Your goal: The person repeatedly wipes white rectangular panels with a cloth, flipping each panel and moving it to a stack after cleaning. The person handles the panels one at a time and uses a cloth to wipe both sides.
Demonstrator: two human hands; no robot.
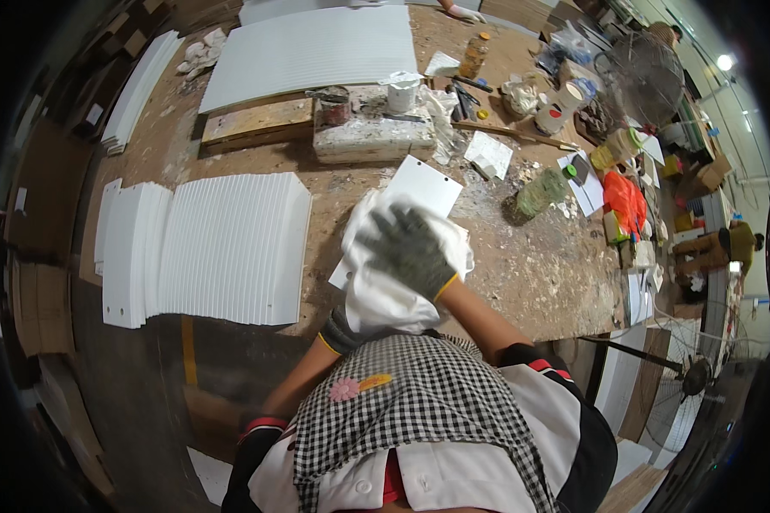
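Observation:
A white board with small dark holes (429, 183) lies slantwise on the worktable before me, largely covered by a bunched white cloth (385, 301). My right hand (406, 248), in a dark grey glove with a yellow cuff, lies on the cloth with fingers spread, slightly blurred by motion. My left hand (340, 332), gloved alike, is at the table's near edge beside the cloth's lower left. The cloth hides its fingers, so their grip does not show. Left of the cloth stands a row of stacked white boards (231, 248).
Behind the cloth is a paint-stained white block (372, 141) bearing a white tub (400, 92) and a dark red tub (334, 109). A greenish jar (535, 198) and a red plastic bag (624, 202) lie rightward. More white panels (312, 53) rest farther back. Another person's gloved hand (466, 13) shows beyond.

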